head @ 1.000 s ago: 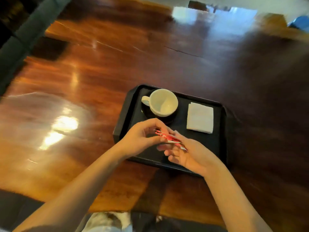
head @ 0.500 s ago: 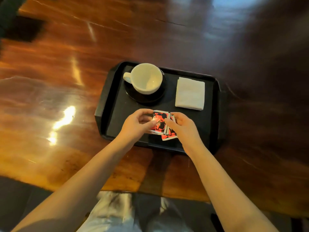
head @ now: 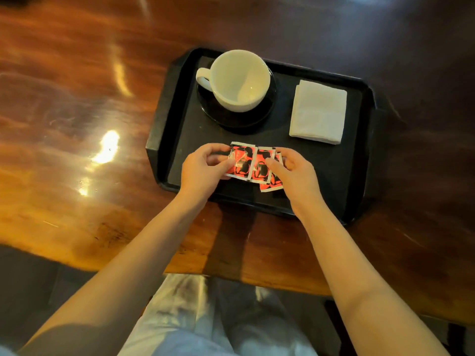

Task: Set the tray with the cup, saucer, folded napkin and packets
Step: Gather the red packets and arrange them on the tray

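Observation:
A black tray [head: 359,160] lies on the wooden table. At its back left a white cup [head: 240,79], empty, stands on a dark saucer [head: 259,115]. A folded white napkin [head: 318,111] lies at the back right. Over the front middle of the tray, red-and-black packets [head: 253,165] are fanned side by side. My left hand [head: 203,170] pinches the left packet's edge. My right hand [head: 295,173] has fingers on the right packets, partly covering them.
The glossy wooden table [head: 77,124] stretches to the left and behind the tray, with bright light reflections. Its front edge runs just below the tray. My lap in light clothing [head: 205,317] shows beneath the edge.
The packets went from a held stack above the tray to a spread lying flat near its front. The camera view dropped and moved closer to the tray.

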Demonstrator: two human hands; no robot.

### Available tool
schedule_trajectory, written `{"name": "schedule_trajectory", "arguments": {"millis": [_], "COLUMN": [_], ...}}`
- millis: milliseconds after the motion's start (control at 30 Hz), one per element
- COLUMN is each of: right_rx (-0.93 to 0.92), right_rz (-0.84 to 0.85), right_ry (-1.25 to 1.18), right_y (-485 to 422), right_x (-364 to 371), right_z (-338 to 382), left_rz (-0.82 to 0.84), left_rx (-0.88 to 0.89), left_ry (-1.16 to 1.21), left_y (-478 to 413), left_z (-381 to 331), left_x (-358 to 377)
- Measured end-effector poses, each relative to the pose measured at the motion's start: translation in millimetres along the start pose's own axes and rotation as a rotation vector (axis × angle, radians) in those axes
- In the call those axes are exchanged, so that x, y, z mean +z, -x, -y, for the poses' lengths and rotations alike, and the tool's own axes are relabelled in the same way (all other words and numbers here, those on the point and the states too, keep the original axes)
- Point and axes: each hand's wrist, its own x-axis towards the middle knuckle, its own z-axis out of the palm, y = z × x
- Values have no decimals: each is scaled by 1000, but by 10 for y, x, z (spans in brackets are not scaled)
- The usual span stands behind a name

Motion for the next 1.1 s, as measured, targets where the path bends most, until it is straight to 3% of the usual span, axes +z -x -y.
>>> {"name": "schedule_trajectory", "arguments": {"millis": [133, 300, 633, 800, 1100], "right_rx": [4, -79, -71, -87, -84], "right_rz": [-103, -40, -146, -136, -64], "right_ry": [74, 196, 483, 554, 601], "right_y": [-78, -69, 7, -12, -33], "right_x": [4, 175, 283, 276, 273], "right_z": [-41, -19, -15, -8, -39], "left_rz": [-79, -83, -6, 123, 216], "left_rx": [35, 182, 295, 504, 508], "left_ry": [-237, -461, -906, -1026, -1017], "left_y": [-62, -47, -37, 4, -73], "left_z": [87, 71, 60, 115, 180], "left_x": [-74, -36, -69, -108, -146]}}
